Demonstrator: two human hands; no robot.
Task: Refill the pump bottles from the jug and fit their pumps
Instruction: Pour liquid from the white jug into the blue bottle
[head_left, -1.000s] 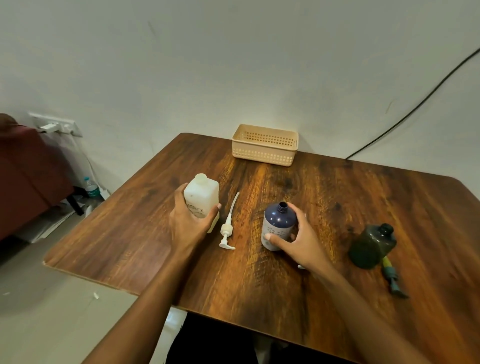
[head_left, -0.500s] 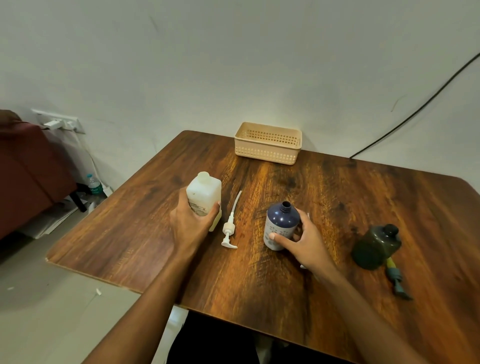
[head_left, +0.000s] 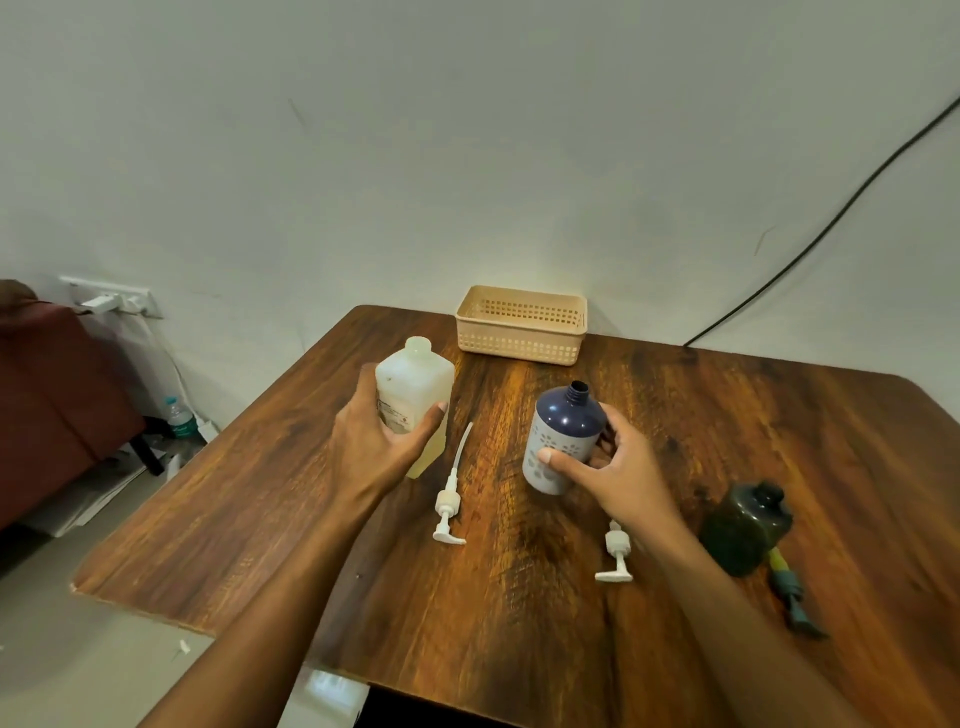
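Note:
My left hand (head_left: 382, 444) grips a translucent white jug (head_left: 413, 392) with yellowish liquid, held upright and uncapped just above the wooden table (head_left: 519, 597). My right hand (head_left: 621, 467) holds a dark blue pump bottle (head_left: 563, 439) with a pale patterned lower half, its neck open, tilted slightly right. A white pump (head_left: 449, 501) with a long tube lies between the two. A second white pump (head_left: 615, 553) lies below my right wrist. A dark green bottle (head_left: 745, 527) stands at the right, with a green pump (head_left: 789, 590) lying beside it.
A beige perforated basket (head_left: 522, 325) sits at the table's far edge against the wall. A black cable (head_left: 831, 223) runs down the wall at the right. A dark red seat (head_left: 57, 395) and a small water bottle (head_left: 179, 418) are on the floor side, left.
Both hands have lifted: the jug and the blue bottle have risen off the table and sit farther from me. The second white pump has come into view under my right wrist.

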